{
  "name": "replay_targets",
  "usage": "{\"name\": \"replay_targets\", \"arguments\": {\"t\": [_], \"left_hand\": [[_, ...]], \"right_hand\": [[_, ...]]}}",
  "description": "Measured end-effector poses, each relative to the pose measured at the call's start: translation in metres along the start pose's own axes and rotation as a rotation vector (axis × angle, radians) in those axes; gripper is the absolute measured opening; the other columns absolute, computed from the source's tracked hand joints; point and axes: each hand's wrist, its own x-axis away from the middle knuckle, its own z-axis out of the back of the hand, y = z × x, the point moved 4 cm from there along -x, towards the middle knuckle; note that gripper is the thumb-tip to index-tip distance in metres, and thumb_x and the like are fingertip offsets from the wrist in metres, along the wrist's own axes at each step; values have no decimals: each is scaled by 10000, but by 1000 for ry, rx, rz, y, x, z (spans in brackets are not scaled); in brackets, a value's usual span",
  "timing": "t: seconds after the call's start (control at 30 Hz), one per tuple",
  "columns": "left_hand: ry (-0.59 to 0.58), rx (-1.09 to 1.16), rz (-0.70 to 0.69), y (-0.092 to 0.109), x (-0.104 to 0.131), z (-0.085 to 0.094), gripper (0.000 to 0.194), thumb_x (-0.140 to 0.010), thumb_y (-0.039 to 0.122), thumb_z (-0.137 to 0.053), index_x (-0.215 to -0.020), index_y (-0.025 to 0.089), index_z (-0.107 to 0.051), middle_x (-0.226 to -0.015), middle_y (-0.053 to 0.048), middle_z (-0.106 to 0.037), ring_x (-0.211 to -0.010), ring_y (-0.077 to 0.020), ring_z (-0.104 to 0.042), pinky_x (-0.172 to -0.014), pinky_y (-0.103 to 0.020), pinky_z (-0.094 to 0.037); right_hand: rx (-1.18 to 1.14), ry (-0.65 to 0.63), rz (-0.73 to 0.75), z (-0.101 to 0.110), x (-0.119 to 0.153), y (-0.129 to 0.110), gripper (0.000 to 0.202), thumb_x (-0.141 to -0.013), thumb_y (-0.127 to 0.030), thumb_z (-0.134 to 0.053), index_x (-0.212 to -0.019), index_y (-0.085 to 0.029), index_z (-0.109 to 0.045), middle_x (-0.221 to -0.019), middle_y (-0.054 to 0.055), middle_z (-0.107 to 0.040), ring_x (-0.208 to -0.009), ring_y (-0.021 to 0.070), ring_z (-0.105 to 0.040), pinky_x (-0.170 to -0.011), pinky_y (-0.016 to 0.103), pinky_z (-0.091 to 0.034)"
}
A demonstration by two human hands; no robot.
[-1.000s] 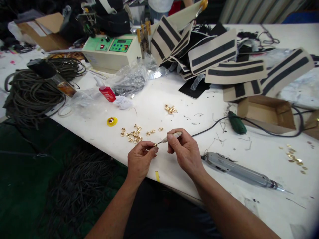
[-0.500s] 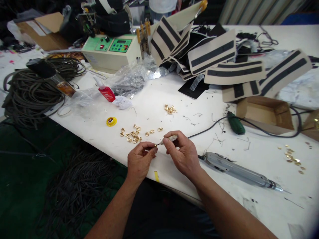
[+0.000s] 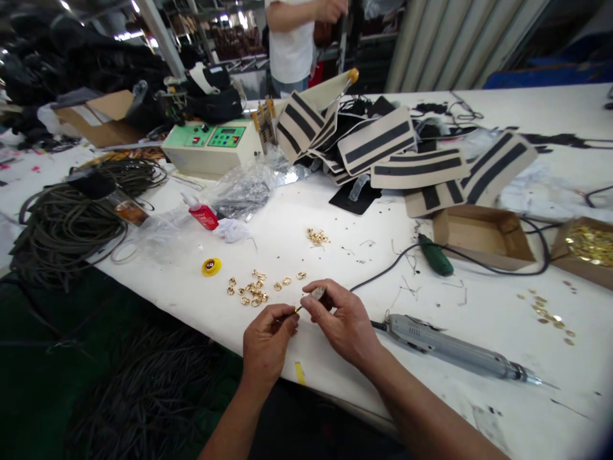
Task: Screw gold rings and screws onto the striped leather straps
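Observation:
Near the table's front edge, my left hand [image 3: 269, 345] pinches a small gold piece, mostly hidden by the fingertips. My right hand [image 3: 342, 319] is closed round a small pale-handled tool [image 3: 317, 292], whose thin dark tip reaches the piece at my left fingertips. Just beyond my left hand lie several gold rings [image 3: 253, 292] in a loose group. Farther back is a pile of small gold parts [image 3: 317, 237]. A yellow round object [image 3: 211, 267] sits left of the rings. The grey electric screwdriver [image 3: 454, 351] lies to the right of my right hand.
A red bottle [image 3: 205, 216] stands by plastic bags. Behind are a control box [image 3: 211, 153] and striped panels [image 3: 378, 140]. At the right are a green-handled tool [image 3: 435, 255], a cardboard box [image 3: 483, 236] and gold discs [image 3: 546, 313]. Coiled cord lies left; a person stands behind the table.
The view has tilted up, so the table sits lower and more of the person behind shows. Both hands keep their hold, with the tool's tip still at the gold piece.

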Motion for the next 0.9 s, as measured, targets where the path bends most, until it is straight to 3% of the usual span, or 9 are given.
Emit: {"name": "replay_targets", "arguments": {"t": [0.13, 0.33, 0.47, 0.57, 0.73, 0.9], "left_hand": [[-19, -52, 14, 2, 2, -1, 182, -797, 358, -812, -907, 215, -792, -788, -18, -755, -647, -152, -673, -668, -268, -565], [-30, -219, -20, 3, -2, 8, 211, -832, 426, -789, -944, 249, -810, -825, -27, -765, -684, -173, -648, -685, -288, -537], [-64, -490, -190, 14, -13, 15, 133, -878, 381, -741, -943, 289, -813, -842, -19, -762, -651, -178, -606, -681, -312, -510], [-141, -637, -360, 25, -25, 15, 120, -923, 328, -676, -943, 292, -789, -942, -23, -776, -753, -200, -656, -784, -344, -527], [-246, -823, -490, 48, -58, 10, 125, -948, 311, -623, -953, 273, -742, -1052, -27, -748, -978, -222, -698, -876, -353, -522], [-278, -969, -576, 79, -117, -15, 170, -988, 351, -586, -1036, 267, -726, -1107, -15, -728, -804, -177, -673, -809, -334, -528]], "right_hand": [[-78, -43, -12, 2, 0, -5, 165, -964, -389, -664, -1035, -248, -711, -702, -27, -640, -615, 150, -621, -616, 279, -472], [-284, 168, -152, 22, -3, -6, 273, -987, -493, -626, -941, -226, -661, -589, -34, -600, -567, 154, -563, -602, 283, -467], [-302, 203, -170, 26, -3, -4, 290, -985, -505, -630, -920, -224, -659, -567, -32, -590, -569, 152, -538, -601, 281, -446], [-335, 179, -188, 24, -4, -5, 293, -975, -506, -645, -928, -218, -668, -566, -35, -586, -565, 149, -538, -594, 276, -436], [-389, 187, -228, 27, -6, -6, 306, -963, -504, -659, -925, -201, -669, -584, -43, -575, -547, 130, -537, -581, 264, -421], [-425, 209, -255, 32, -8, -3, 312, -953, -509, -668, -915, -199, -673, -579, -45, -572, -540, 124, -539, -565, 256, -406]]}}
